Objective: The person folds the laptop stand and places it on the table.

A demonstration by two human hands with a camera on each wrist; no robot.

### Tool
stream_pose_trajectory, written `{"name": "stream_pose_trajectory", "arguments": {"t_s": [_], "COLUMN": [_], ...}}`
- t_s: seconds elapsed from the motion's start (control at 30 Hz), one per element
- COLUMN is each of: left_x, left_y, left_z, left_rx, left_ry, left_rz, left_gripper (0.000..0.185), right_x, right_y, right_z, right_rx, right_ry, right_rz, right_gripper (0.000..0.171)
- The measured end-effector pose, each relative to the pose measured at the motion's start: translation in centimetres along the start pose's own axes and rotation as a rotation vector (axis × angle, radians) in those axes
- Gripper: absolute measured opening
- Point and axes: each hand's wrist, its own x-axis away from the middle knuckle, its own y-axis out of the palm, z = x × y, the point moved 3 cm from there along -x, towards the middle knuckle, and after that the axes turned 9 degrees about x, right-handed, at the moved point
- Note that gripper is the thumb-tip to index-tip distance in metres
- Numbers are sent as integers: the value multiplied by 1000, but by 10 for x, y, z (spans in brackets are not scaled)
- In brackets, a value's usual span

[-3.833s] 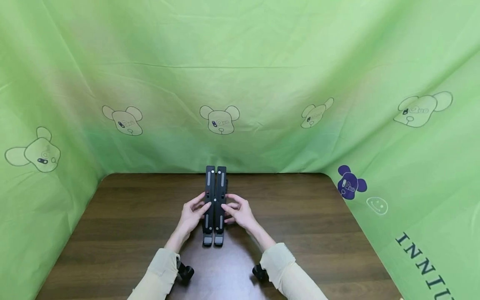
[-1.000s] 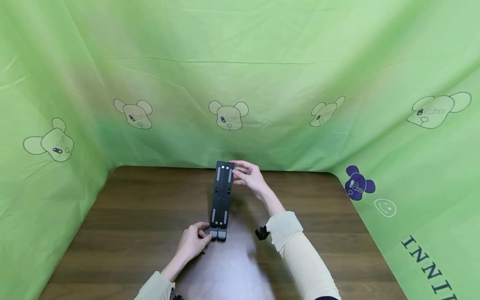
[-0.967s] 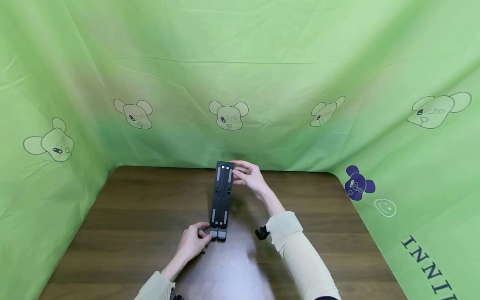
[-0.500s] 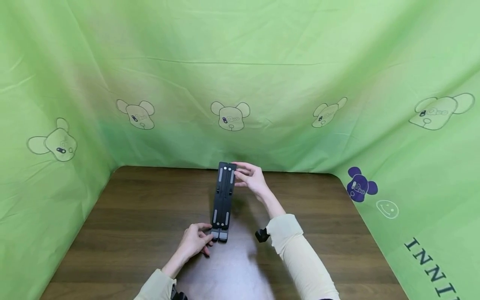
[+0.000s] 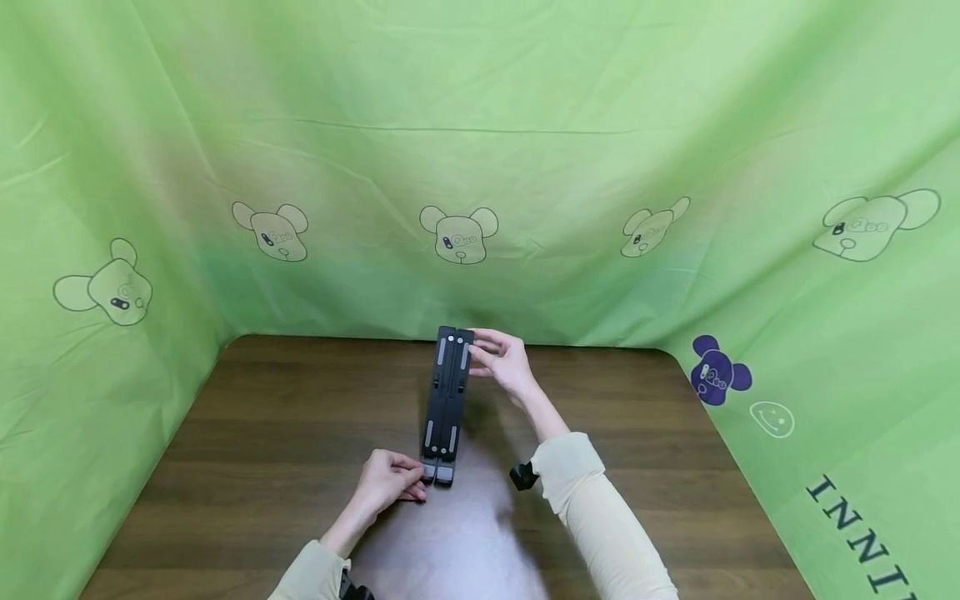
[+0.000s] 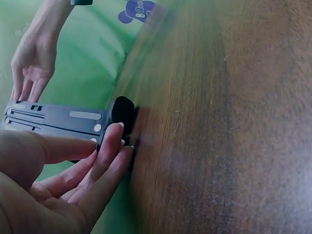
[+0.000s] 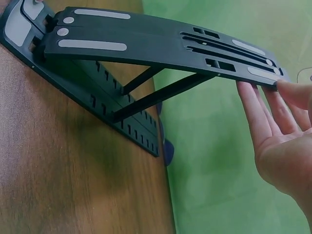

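A black folding stand [image 5: 447,400] lies lengthwise on the wooden table [image 5: 262,433]. My left hand [image 5: 415,483] pinches its near end, thumb and fingers closing on the stand [image 6: 53,119] beside a black foot [image 6: 123,112]. My right hand [image 5: 480,354] holds the far end. In the right wrist view the top arms of the stand [image 7: 161,44] are raised on two struts [image 7: 161,95] set in the notched base [image 7: 97,105]. There my right hand [image 7: 282,87] has its fingers [image 7: 251,109] under the arms' tip and its thumb on top.
Green cloth [image 5: 480,150] printed with bear drawings walls the table on the left, back and right. A purple bear print [image 5: 716,371] sits at the right corner. A black camera [image 5: 522,476] is strapped at my right wrist. Bare wood shows on both sides of the stand.
Both hands left the middle of the stand: the left went to its near end, the right to its far end. Over the last second they have barely shifted.
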Motion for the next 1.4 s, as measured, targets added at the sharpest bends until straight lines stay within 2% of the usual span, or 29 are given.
{"name": "stream_pose_trajectory", "arguments": {"t_s": [0.33, 0.63, 0.8, 0.9, 1.17, 1.27, 1.4], "left_x": [0, -3, -8, -10, -14, -16, -18], "left_y": [-6, -10, -15, -19, -26, -26, -23], "left_z": [4, 6, 11, 15, 21, 22, 23], "left_rx": [7, 2, -40, -82, -305, -363, -440], "left_ry": [24, 96, 112, 125, 171, 166, 153], "left_rz": [30, 163, 194, 208, 295, 287, 239], "left_gripper": [18, 17, 22, 25, 29, 33, 39], "right_x": [4, 10, 14, 16, 17, 17, 16], "right_y": [-4, -4, -3, -3, -7, -9, -9], "right_z": [2, 7, 6, 6, 10, 10, 9], "right_rx": [-54, -115, -136, -145, -169, -161, -138], "right_ry": [-18, 8, 4, 15, 58, 62, 63], "right_rz": [21, 77, 84, 79, 39, 33, 29], "right_gripper": [43, 39, 43, 48, 49, 50, 52]}}
